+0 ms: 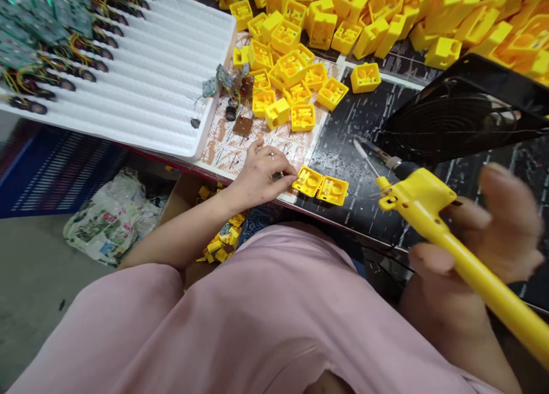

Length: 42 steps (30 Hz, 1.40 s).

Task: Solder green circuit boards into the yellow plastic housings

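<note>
My left hand (266,174) pinches the left edge of an open yellow case (309,181). Both halves of that case lie side by side, insides up, at the table's front edge. At the right, my right hand (476,239) is around a yellow soldering iron (429,211), somewhat blurred, with some fingers spread. The iron's metal tip points up and left over the black mat (364,182), to the right of the case, not touching it.
Many yellow cases (302,118) are heaped at the back. A white ribbed tray (171,68) with green circuit boards (38,22) and round wired parts is at the left. A black fan (463,114) stands behind the iron. Below the table sits a carton (178,202) of yellow pieces.
</note>
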Available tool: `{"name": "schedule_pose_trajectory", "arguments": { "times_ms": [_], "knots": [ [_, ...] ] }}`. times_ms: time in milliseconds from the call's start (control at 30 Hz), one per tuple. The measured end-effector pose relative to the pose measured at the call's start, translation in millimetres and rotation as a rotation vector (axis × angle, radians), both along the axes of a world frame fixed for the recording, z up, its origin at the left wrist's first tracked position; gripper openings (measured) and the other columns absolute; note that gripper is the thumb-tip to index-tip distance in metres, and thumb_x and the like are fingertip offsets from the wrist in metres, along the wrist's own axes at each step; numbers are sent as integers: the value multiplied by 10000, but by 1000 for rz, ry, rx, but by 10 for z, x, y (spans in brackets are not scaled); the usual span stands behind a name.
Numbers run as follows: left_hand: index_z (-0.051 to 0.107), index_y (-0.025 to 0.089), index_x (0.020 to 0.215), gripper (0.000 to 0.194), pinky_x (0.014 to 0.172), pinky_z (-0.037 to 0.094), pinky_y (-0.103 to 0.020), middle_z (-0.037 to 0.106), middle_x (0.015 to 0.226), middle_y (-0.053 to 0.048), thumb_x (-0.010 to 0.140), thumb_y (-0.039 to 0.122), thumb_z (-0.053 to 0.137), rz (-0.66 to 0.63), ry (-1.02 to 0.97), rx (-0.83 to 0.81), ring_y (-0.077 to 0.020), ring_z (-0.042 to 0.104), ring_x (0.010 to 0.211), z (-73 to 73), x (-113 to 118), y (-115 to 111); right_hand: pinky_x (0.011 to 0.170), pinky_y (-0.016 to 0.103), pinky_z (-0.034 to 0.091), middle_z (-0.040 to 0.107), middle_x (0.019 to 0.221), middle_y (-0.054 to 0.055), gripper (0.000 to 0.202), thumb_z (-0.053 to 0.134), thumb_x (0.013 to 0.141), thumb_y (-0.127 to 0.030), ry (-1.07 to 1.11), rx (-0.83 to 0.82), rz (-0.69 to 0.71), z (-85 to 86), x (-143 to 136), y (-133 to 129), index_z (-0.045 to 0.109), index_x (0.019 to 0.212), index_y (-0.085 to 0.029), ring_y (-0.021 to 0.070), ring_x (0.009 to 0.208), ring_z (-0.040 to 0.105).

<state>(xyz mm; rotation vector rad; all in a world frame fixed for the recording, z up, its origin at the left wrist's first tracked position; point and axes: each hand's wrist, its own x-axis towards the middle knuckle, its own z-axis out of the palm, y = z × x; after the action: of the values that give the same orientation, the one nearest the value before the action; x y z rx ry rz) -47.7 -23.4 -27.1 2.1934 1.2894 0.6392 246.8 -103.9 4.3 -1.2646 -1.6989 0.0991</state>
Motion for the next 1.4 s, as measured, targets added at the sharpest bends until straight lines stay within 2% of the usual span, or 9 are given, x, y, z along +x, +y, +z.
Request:
{"name": "schedule_pose_trajectory", "arguments": {
  "times_ms": [100, 233, 400, 467, 567, 667, 800, 1133, 1400],
  "knots": [
    [749, 242, 826, 145, 1251, 218, -549, 768, 884, 19, 874, 313, 632, 36, -9, -17, -192, 670, 1006, 14, 48, -23, 516, 293, 476, 735, 919, 78, 659, 698, 812, -725, 195, 146, -143, -71, 44, 22, 758, 1203, -197, 191, 702, 659],
    [721, 226, 800, 154, 1253, 216, -560, 765, 854, 20, 841, 312, 599, 68, 14, -46, -185, 674, 938, 58, 92, -8, 400, 251, 295, 632, 646, 40, 702, 466, 918, -761, 385, 179, -190, -189, 47, 129, 800, 958, -145, 115, 462, 489],
    [688, 220, 772, 165, 1231, 262, -559, 748, 797, 15, 840, 285, 553, 57, 108, -10, -189, 658, 867, 108, 165, 47, 497, 278, 458, 760, 880, 28, 357, 750, 841, -483, 344, -10, -87, -195, 8, 25, 781, 1099, -238, 148, 604, 627],
    [682, 219, 768, 167, 1215, 275, -579, 737, 773, 8, 844, 274, 544, 39, 160, 41, -201, 651, 849, 106, 197, 70, 539, 284, 522, 773, 998, 11, 431, 809, 804, -322, 264, -46, 14, -185, -11, -49, 723, 1226, -292, 157, 675, 677],
    [672, 213, 757, 166, 1191, 292, -612, 712, 730, -2, 837, 258, 533, 9, 213, 122, -214, 642, 815, 85, 231, 96, 533, 286, 559, 771, 953, 3, 514, 828, 776, -199, 101, -50, 167, -198, -35, -105, 678, 1258, -295, 166, 683, 703],
    [658, 213, 749, 158, 1181, 299, -628, 688, 695, -2, 828, 247, 524, -5, 240, 172, -215, 631, 784, 67, 248, 108, 470, 269, 544, 757, 823, -11, 422, 846, 771, -205, -63, 22, 252, -223, -68, -96, 663, 1146, -270, 168, 630, 708],
    [668, 212, 758, 171, 1175, 291, -645, 677, 693, -17, 835, 250, 519, -10, 283, 192, -234, 630, 807, 69, 255, 111, 409, 267, 514, 732, 727, -25, 316, 868, 770, -244, -176, 61, 231, -200, -136, -53, 608, 947, -276, 170, 569, 699],
    [660, 208, 763, 174, 1143, 350, -657, 638, 685, -27, 847, 249, 514, -21, 328, 290, -246, 619, 840, 37, 262, 108, 429, 193, 479, 707, 697, -26, 280, 845, 787, -208, -205, 116, 397, -81, -208, 107, 576, 858, -235, 114, 570, 676],
    [653, 216, 765, 179, 1124, 394, -625, 618, 683, -25, 859, 251, 504, -25, 329, 332, -236, 603, 838, 2, 258, 105, 497, 262, 537, 704, 751, -29, 203, 795, 815, -177, -146, -69, 205, -31, -23, -32, 624, 866, -274, 148, 605, 677]
  ]
}}
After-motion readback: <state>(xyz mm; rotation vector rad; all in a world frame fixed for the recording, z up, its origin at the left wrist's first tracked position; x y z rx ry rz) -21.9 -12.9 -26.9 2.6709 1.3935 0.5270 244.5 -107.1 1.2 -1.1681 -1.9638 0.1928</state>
